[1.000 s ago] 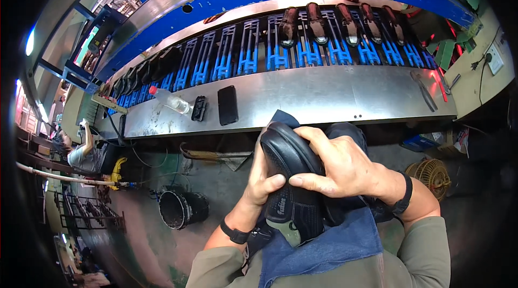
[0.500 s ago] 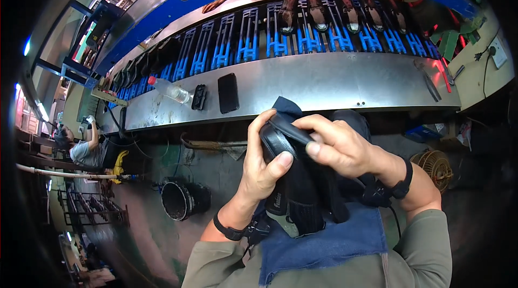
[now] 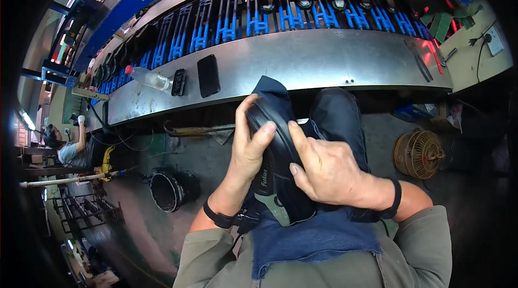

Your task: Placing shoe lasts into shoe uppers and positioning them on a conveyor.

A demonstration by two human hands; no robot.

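Held thing: a black rubber-soled shoe with a grey-green heel patch (image 3: 278, 180), sole up, on the blue denim apron (image 3: 313, 234) over the lap.
Left hand (image 3: 245, 150): clasps the shoe's toe end, thumb across the sole edge.
Right hand (image 3: 329, 172): fingers pressed flat on the sole's side, clamping the shoe.
Beyond the grip: steel ledge (image 3: 324, 61) with a black phone (image 3: 208, 75) and a clear plastic bottle (image 3: 148, 77).
Risk: the shoe could likely twist off the lap toward the black bucket (image 3: 170, 191) if one hand's pressure slackens.
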